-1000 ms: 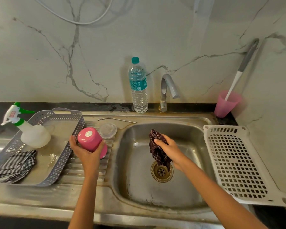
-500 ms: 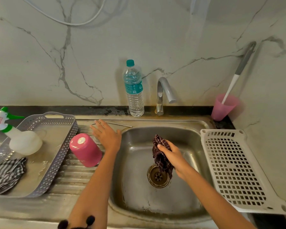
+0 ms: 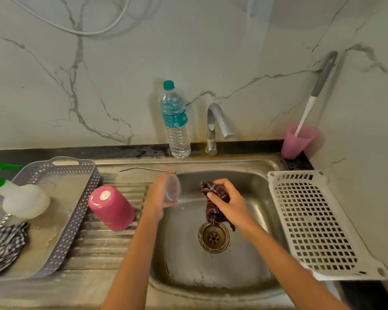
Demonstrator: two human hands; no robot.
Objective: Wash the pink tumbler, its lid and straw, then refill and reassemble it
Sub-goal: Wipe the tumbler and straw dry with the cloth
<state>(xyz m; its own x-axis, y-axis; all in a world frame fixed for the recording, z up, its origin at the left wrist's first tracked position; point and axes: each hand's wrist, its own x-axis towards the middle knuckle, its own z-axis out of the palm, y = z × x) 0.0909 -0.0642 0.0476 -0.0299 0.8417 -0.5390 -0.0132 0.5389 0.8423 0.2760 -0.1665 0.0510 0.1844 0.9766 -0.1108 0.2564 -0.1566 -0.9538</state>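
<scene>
Left hand (image 3: 159, 196) grips the lid (image 3: 172, 189) at frame centre; right hand (image 3: 230, 203) clutches the dark cloth (image 3: 212, 212) beside it. I reckon the pink tumbler (image 3: 111, 208), upended centre-left, is washed; lid, straw (image 3: 147, 169) and refill remain.

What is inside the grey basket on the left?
The grey basket holds a white spray bottle lying on its side and a crumpled striped cloth. Its floor looks wet. Anything beneath the cloth is covered, and the basket's left end runs out of frame.

Soft even light, wide-angle edge bending, slight motion blur
</scene>
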